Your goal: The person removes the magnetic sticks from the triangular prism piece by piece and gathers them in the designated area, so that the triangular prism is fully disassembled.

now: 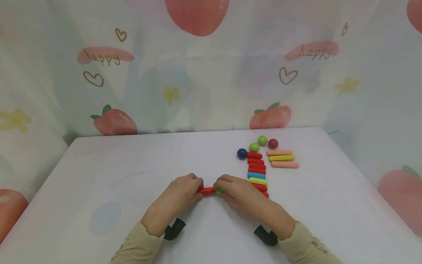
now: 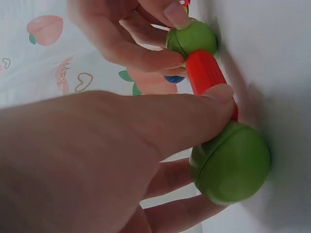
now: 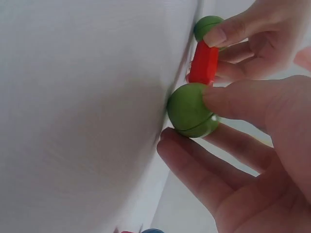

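Observation:
Both hands work over the white table, joined by a short red rod with a green ball at each end. My left hand pinches the rod between thumb and fingers. In the left wrist view, one green ball sits against the rod's left end, by those fingers. The other green ball meets the right end, and my right hand pinches it between thumb and fingers. In the head view the left ball is hidden behind the left hand.
Right of the hands runs a column of short rods, mostly red, with a blue and a yellow-green one. Around its far end lie a blue ball, two green balls and a dark red ball. Three longer rods lie beside them.

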`<state>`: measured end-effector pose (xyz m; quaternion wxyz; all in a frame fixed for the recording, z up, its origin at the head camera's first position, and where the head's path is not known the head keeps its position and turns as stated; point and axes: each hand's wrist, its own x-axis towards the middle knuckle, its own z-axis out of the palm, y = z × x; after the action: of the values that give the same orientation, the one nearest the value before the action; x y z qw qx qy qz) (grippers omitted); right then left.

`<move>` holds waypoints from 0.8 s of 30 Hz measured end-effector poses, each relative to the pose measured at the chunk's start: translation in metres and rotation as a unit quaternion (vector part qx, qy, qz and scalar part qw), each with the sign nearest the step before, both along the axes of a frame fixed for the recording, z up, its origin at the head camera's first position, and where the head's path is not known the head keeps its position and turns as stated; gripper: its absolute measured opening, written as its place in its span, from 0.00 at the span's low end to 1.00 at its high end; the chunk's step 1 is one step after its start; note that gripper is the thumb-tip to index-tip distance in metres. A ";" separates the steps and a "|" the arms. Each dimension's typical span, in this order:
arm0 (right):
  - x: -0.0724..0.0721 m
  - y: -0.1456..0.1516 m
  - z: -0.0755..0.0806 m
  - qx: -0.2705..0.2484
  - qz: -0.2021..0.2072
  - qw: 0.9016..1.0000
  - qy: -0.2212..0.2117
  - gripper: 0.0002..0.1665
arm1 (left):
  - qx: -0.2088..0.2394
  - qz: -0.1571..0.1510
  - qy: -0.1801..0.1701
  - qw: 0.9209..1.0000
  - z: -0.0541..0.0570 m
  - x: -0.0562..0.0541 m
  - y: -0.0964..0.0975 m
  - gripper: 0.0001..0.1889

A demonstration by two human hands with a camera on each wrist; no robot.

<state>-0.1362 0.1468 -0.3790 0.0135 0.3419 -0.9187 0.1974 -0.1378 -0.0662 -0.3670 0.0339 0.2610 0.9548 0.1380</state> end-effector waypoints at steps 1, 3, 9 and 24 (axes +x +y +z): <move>0.000 0.000 0.000 -0.001 0.002 1.000 0.002 0.16 | -0.001 -0.001 0.002 1.000 0.000 0.000 0.000 0.08; 0.001 -0.001 0.000 -0.002 0.004 1.000 0.003 0.15 | -0.005 -0.002 0.006 1.000 -0.001 0.000 0.001 0.08; 0.003 -0.002 0.001 0.008 -0.005 1.000 -0.014 0.15 | -0.010 -0.003 0.010 1.000 -0.004 0.000 0.002 0.09; 0.004 -0.001 0.001 0.010 0.008 0.999 -0.039 0.15 | -0.028 -0.014 0.002 1.000 -0.004 0.000 0.002 0.11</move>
<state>-0.1322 0.1459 -0.3778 -0.0274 0.3412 -0.9177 0.2018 -0.1381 -0.0639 -0.3705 0.0411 0.2739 0.9545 0.1103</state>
